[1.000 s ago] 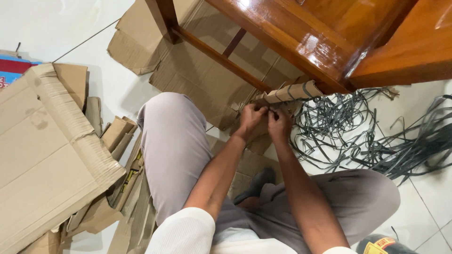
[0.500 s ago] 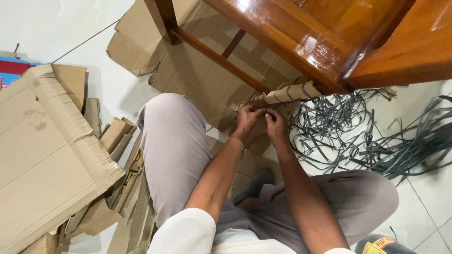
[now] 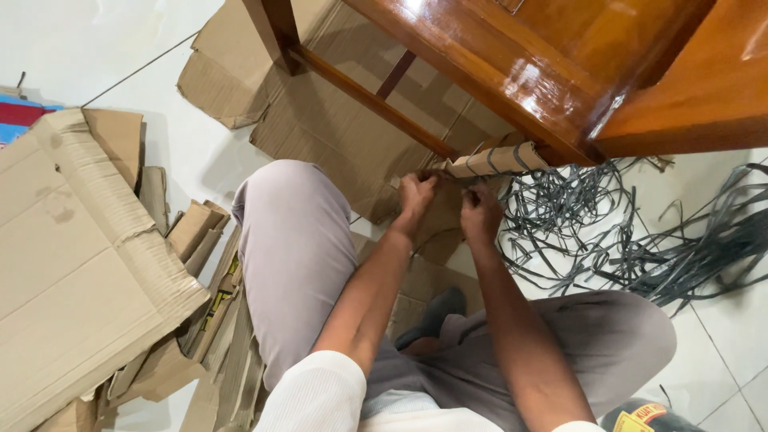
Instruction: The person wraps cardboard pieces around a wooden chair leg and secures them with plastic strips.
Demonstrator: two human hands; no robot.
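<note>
Hands: left (image 3: 416, 194) pinching cardboard bundle (image 3: 496, 160) | right (image 3: 480, 212) closed on grey strap (image 3: 472, 182)

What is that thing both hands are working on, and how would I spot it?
Find the glossy wooden table at the top; under its edge lies a rolled cardboard bundle, with the left hand and right hand at its near end. Unlike the flat cardboard sheets around it, dark plastic strapping wraps it.

A rolled brown cardboard bundle (image 3: 496, 160), bound with dark strap (image 3: 522, 154), lies tilted on the floor beside the wooden furniture's lower edge.
</note>
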